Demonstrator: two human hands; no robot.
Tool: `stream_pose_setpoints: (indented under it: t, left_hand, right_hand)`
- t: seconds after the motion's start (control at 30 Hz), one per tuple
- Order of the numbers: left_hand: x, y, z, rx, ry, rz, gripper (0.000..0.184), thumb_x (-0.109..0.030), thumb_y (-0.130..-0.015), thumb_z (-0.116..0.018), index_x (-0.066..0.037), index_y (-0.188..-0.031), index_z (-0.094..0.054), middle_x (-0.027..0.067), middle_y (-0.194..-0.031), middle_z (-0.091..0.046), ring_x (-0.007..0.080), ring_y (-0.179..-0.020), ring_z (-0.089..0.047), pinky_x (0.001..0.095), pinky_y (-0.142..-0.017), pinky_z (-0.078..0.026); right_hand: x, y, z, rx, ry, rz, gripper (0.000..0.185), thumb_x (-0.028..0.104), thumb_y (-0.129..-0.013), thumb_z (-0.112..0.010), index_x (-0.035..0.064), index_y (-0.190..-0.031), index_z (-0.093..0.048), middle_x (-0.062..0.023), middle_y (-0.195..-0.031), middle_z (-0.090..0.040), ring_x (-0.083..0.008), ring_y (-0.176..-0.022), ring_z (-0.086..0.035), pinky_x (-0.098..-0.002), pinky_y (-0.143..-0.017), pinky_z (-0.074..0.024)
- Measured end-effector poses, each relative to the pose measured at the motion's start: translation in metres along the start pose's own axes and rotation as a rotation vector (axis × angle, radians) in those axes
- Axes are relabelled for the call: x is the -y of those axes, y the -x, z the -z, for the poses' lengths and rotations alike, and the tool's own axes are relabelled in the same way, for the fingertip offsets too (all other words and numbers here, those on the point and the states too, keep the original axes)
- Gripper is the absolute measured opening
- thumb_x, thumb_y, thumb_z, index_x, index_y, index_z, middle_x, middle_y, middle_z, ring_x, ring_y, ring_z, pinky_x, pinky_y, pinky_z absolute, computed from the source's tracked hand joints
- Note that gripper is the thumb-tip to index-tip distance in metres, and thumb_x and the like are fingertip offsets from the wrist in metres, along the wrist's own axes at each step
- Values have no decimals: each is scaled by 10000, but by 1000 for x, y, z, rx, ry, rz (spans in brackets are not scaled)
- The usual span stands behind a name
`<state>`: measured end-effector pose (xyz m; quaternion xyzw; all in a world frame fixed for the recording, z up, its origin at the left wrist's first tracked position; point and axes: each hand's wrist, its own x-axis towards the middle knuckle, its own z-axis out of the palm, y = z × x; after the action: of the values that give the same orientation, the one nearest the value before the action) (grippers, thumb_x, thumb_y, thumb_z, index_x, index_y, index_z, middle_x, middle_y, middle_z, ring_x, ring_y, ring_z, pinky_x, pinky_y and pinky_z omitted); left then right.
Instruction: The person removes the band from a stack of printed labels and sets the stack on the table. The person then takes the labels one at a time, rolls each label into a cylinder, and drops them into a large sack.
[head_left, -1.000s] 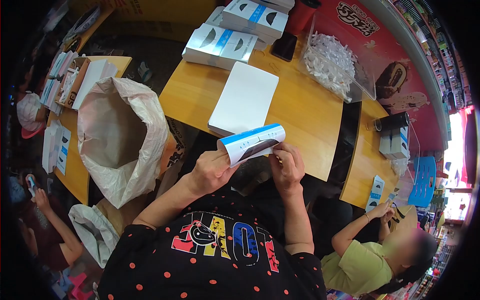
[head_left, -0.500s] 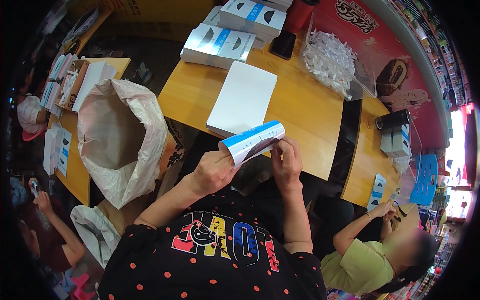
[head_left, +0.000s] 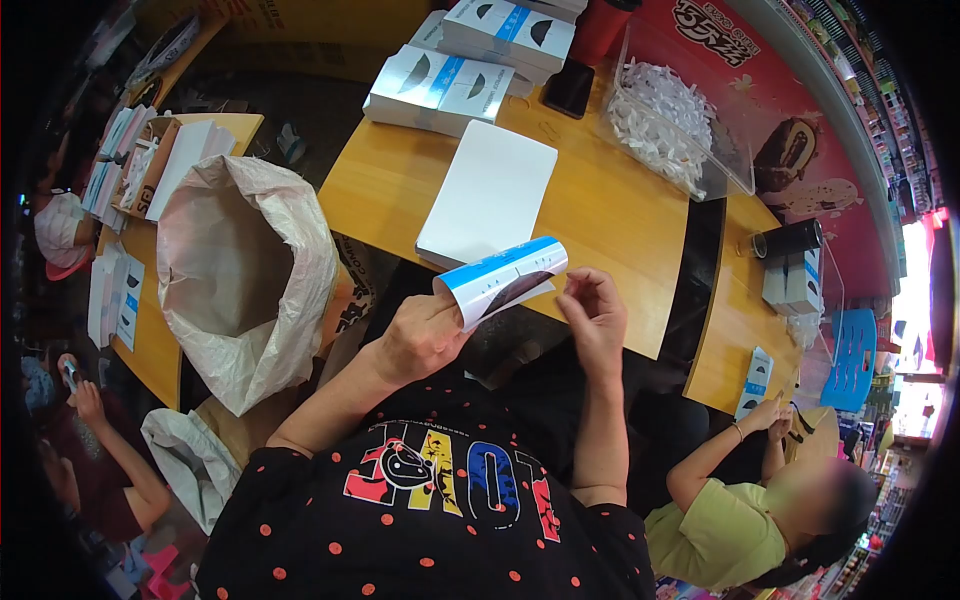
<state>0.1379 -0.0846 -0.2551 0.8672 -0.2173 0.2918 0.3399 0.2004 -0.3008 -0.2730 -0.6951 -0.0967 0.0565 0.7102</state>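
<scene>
Blue-and-white printed sheet (head_left: pixel 500 272) curls beside a white paper stack (head_left: pixel 488 190), one end gripped by the left hand's (head_left: pixel 425 338) closed fingers. The right hand's (head_left: pixel 600 318) bent fingers sit near its free edge, any hold unclear; light, even pressure should prevent creases.

Left hand (head_left: pixel 425 335) holding curled printed sheet (head_left: pixel 510 280), right hand (head_left: pixel 597 312) just beside, white stack (head_left: pixel 487 195)

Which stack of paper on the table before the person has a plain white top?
The white stack nearest the left hand; the printed stacks behind it show blue stripes and dark shapes.
</scene>
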Motion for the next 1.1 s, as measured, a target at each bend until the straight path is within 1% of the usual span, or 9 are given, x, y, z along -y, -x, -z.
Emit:
stream_pose_setpoints:
  t: [0.07, 0.1, 0.23, 0.43, 0.53, 0.77, 0.83, 0.97, 1.1]
  left_hand:
    - [1, -1, 2, 9, 1, -12, 196, -12, -704, -711, 18, -888, -650, 126, -739, -641, 257, -598, -616, 328, -520, -463]
    - [2, -1, 2, 10, 4, -15, 196, -12, -704, -711, 18, -888, -650, 126, -739, -641, 257, -598, -616, 328, -520, -463]
    - [5, 1, 2, 46, 25, -52, 222, -6, -692, -710, 11, -908, -661, 133, -803, -662, 254, -645, -640, 319, -534, -477]
    - [11, 9, 2, 96, 39, -92, 254, -5, -690, -704, 3, -941, -668, 136, -872, -675, 248, -682, -658, 306, -545, -492]
    - [13, 12, -1, 94, 44, -87, 255, -7, -690, -703, 0, -943, -668, 135, -871, -675, 247, -673, -657, 307, -542, -493]
    - [13, 11, -3, 100, 67, -104, 261, -4, -688, -703, 1, -946, -666, 134, -864, -674, 244, -676, -658, 310, -531, -494]
    - [14, 13, -6, 91, 69, -114, 269, -4, -685, -705, 7, -949, -661, 133, -854, -672, 249, -665, -654, 312, -533, -494]
    - [14, 9, -3, 133, 47, -144, 287, 4, -672, -711, 26, -950, -645, 133, -821, -661, 265, -644, -638, 320, -550, -499]
    - [16, 12, -2, 95, 59, -84, 286, 11, -656, -713, 28, -933, -643, 136, -811, -658, 268, -669, -637, 331, -559, -498]
  right_hand:
    - [3, -4, 12, 13, 46, -92, 186, 18, -830, -650, 13, -1012, -611, 9, -835, -564, -47, -731, -518, -183, -664, -422]
    - [5, -6, 12, 4, 82, -58, 132, 41, -844, -641, -2, -969, -635, 5, -820, -594, -52, -722, -534, -186, -658, -428]
    - [11, -11, 16, 177, 186, -138, 129, 84, -831, -669, -4, -924, -655, -11, -799, -607, -59, -702, -540, -205, -637, -435]
    - [22, -13, 17, 319, 316, -233, 156, 108, -837, -655, 10, -959, -650, -30, -801, -610, -101, -724, -560, -255, -658, -451]
    - [19, -11, 14, 338, 368, -155, 176, 124, -858, -625, 7, -989, -635, -45, -811, -606, -123, -739, -563, -271, -673, -454]
    - [17, -6, 12, 307, 316, -214, 187, 126, -882, -583, 10, -1026, -612, -42, -786, -578, -109, -730, -544, -265, -670, -451]
    - [22, -4, 14, 295, 322, -293, 175, 144, -891, -580, -7, -975, -604, -20, -761, -553, -83, -694, -520, -245, -635, -439]
    - [23, 9, 19, 270, 374, -283, 152, 131, -884, -593, -19, -908, -590, 0, -728, -536, -59, -661, -495, -214, -594, -417]
    - [33, 18, 18, 144, 178, -263, 107, 95, -867, -626, -10, -852, -610, 29, -697, -533, -41, -657, -505, -188, -586, -410]
